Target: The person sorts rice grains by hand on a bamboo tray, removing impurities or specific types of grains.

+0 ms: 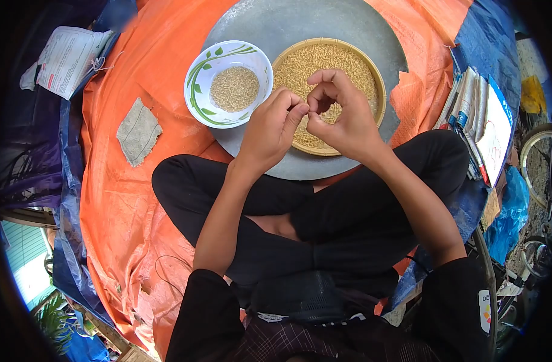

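Observation:
My left hand [270, 130] and my right hand [345, 120] meet fingertip to fingertip over the near left part of a round woven tray [381, 99] of golden grain [318, 57]. Thumb and index finger are pinched on each hand; whatever lies between them is too small to make out. To the left of the tray stands a white bowl [197, 75] with green leaf patterns, holding a small heap of paler grain [234, 88]. Tray and bowl both rest on a round grey metal sheet [245, 30].
An orange tarp [116, 199] spreads beneath my crossed legs. A grey cloth scrap [139, 131] lies at the left, a printed white sack [70, 57] at the upper left. Stacked papers [469, 108] and a blue plastic bag [508, 211] are on the right, near bicycle parts.

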`<action>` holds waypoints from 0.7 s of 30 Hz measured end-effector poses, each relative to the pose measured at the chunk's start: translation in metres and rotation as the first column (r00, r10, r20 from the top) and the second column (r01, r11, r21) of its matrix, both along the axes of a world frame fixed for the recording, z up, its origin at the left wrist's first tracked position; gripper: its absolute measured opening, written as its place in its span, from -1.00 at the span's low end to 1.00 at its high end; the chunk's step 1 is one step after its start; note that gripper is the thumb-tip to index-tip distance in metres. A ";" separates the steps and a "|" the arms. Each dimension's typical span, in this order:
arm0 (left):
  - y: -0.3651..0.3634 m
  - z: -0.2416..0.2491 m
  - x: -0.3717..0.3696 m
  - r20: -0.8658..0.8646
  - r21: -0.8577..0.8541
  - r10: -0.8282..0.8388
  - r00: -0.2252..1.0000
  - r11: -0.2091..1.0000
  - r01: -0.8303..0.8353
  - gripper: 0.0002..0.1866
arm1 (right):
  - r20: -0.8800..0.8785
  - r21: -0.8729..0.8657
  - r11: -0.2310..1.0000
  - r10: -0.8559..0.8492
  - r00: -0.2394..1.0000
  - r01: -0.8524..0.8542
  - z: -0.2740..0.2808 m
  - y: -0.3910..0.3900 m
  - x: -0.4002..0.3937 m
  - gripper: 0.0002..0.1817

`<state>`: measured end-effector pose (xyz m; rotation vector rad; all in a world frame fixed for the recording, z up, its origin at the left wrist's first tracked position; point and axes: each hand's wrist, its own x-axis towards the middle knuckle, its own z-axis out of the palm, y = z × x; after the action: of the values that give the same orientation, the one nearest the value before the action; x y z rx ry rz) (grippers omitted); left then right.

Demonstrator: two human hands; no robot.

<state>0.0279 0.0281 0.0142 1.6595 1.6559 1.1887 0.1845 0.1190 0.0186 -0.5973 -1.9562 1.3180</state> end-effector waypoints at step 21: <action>-0.001 0.003 0.002 -0.002 0.026 0.016 1.000 1.000 -0.016 -0.82 | -0.068 0.015 1.000 -0.001 0.998 0.002 -0.001 -0.001 -0.001 -0.54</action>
<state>0.0301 0.0271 0.0169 1.6667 1.6646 1.2216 0.1837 0.1181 0.0171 -0.5401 -1.9087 1.3046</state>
